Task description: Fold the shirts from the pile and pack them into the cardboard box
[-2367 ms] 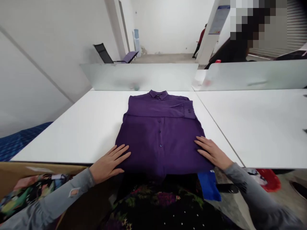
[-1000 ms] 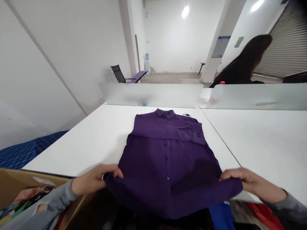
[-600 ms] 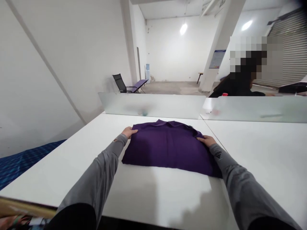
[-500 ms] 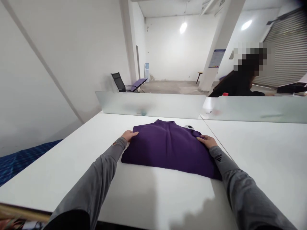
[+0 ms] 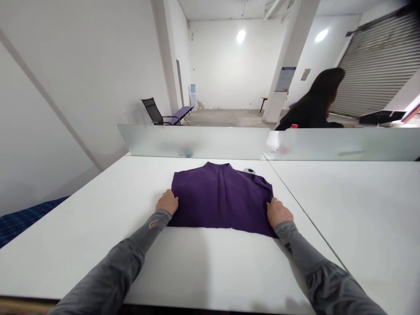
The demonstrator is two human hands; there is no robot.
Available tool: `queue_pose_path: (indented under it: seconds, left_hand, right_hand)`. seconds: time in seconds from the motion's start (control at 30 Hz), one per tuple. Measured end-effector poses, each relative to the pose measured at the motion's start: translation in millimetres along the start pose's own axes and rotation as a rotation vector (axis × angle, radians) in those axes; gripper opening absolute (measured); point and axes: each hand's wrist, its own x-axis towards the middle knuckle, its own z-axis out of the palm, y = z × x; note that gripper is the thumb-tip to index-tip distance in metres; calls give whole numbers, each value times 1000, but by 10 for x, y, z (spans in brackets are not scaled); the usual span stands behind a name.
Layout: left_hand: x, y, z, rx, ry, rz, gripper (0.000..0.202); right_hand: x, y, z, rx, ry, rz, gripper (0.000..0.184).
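A dark purple shirt (image 5: 219, 199) lies spread on the white table (image 5: 177, 271), its collar pointing away from me and its lower edge towards me. My left hand (image 5: 167, 202) is closed on the shirt's left side edge. On the opposite side, my right hand (image 5: 278, 211) grips the right edge, with the fingers curled partly out of sight against the cloth. A small fold shows near the shirt's upper right corner. Grey sleeves cover both my forearms.
Behind the shirt's right shoulder sits a small white round object with a dark centre (image 5: 250, 171). A frosted divider (image 5: 197, 142) runs along the table's far edge. Beyond it, a person in black (image 5: 308, 105) is at the right. A seam crosses the table right of my hand.
Both hands have slid down the shirt's sides towards me. The cloth lies flatter, and its lower right corner has drawn in. My view has shifted a little to the right.
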Motion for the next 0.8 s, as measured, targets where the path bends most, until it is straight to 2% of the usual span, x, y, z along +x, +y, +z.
queue_pose_path:
  seconds: [0.07, 0.13, 0.2, 0.3, 0.33, 0.4, 0.47, 0.53, 0.6, 0.67, 0.73, 0.8]
  left_hand:
    - [-101, 59, 25, 52, 2, 7, 26]
    - [-262, -7, 17, 88, -8, 25, 25]
    - [-506, -200, 0, 133, -25, 73, 25]
    - [-952, -579, -58, 306, -33, 191, 28]
    - [-1084, -678, -96, 385, 0, 230, 29]
    - [-1275, -762, -193, 504, 136, 323, 32]
    - [-1352, -657, -270, 505, 289, 463, 34]
    - [-1332, -390, -259, 374, 348, 671, 34]
    - [-1233, -66, -135, 213, 291, 906, 33]
    - [-1070, 184, 63, 174, 203, 1046, 37]
    - [-868, 279, 256, 216, 157, 980, 45]
    - [-673, 233, 382, 245, 137, 788, 53]
  right_hand:
    - [-86, 0, -44, 8, -37, -11, 34]
    - [-184, 113, -68, 28, -92, -22, 32]
    - [-349, 307, -60, 35, -119, -43, 32]
    - [-681, 615, -60, -1, -88, -70, 31]
    - [-782, 687, -88, -30, -67, -78, 30]
    - [-925, 730, -202, -96, 0, -107, 29]
    - [-973, 601, -353, -102, 107, -185, 31]
    - [-931, 321, -458, -6, 193, -343, 37]
    - [-810, -8, -450, 116, 165, -545, 43]
    - [-619, -250, -326, 156, 40, -666, 50]
    - [-383, -326, -148, 131, -61, -630, 55]
    - [-147, -260, 12, 102, -91, -497, 56]
